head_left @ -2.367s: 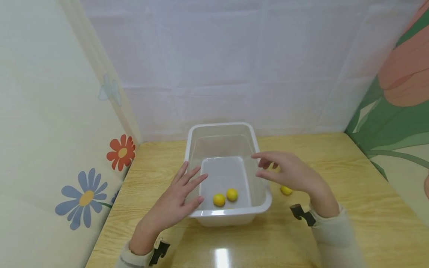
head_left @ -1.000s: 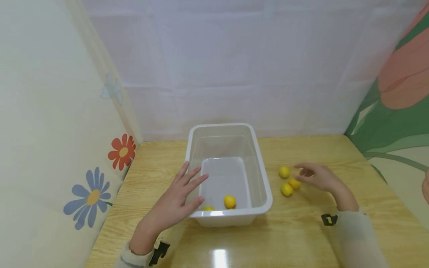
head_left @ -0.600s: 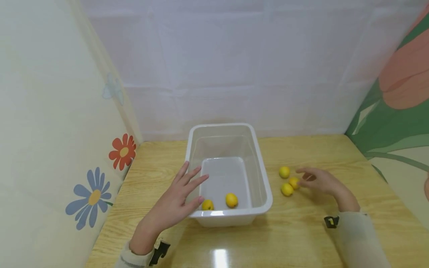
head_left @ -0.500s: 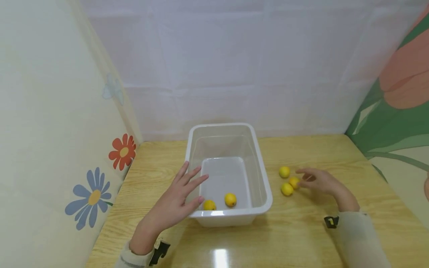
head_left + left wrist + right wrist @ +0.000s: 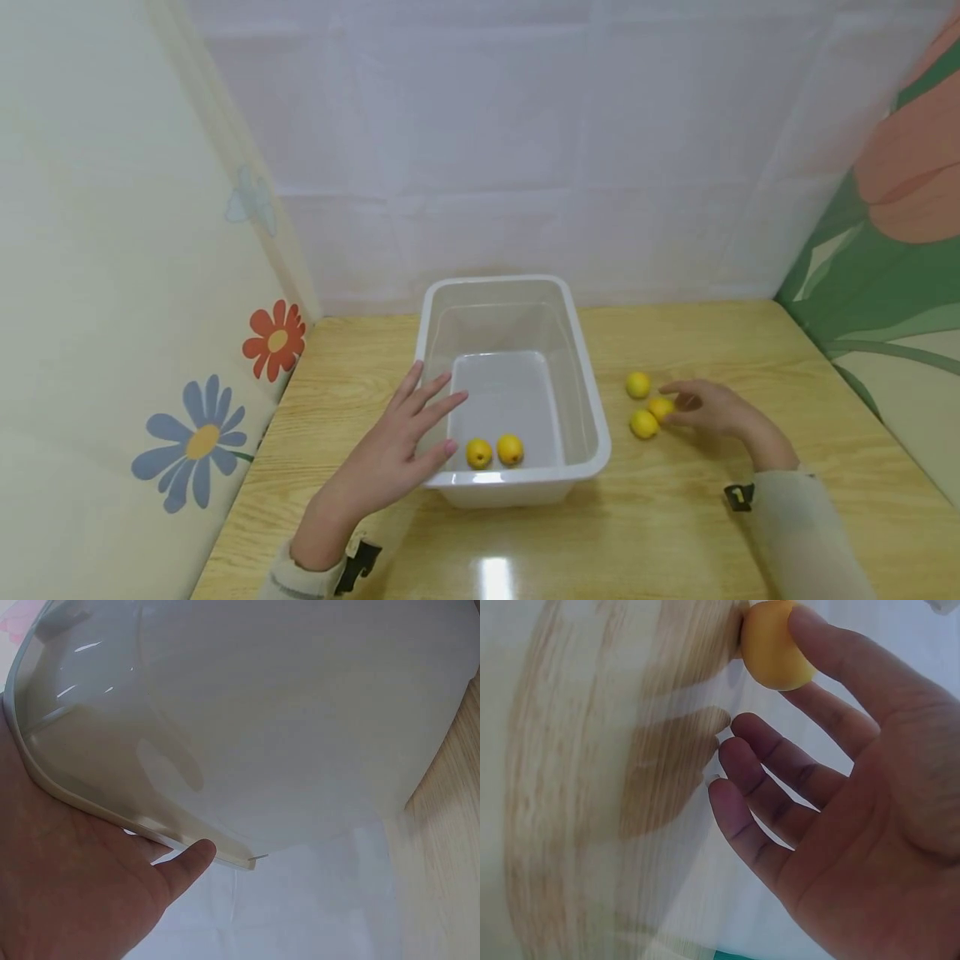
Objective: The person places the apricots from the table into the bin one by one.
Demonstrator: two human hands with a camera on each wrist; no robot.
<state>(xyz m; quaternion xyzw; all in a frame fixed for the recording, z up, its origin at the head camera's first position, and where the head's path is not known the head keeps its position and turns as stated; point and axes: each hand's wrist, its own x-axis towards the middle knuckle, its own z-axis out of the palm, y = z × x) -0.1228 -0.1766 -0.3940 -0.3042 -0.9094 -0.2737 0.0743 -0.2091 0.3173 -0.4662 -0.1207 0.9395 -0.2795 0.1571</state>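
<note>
A pale grey plastic basin (image 5: 592,392) stands on the wooden table with two lemons (image 5: 510,449) inside, near its front wall. My left hand (image 5: 390,454) rests at the basin's left rim, fingers spread; the left wrist view shows the rim (image 5: 97,810) running along that hand. To the right of the basin, three lemons lie close together on the table. My right hand (image 5: 716,410) pinches the rightmost lemon (image 5: 661,407) between thumb and index finger, the other fingers loosely bent. Beside it are a front lemon (image 5: 643,423) and a back lemon (image 5: 638,384).
The wooden table (image 5: 675,533) runs back to a white cloth wall (image 5: 487,150). A flower-painted panel (image 5: 150,275) stands at the left, and a panel with green leaves and a pink flower (image 5: 900,250) at the right.
My right hand has moved from over the basin's right rim to the lemons on the right and closed on one. The two lemons in the basin have rolled about. The left hand has stayed put.
</note>
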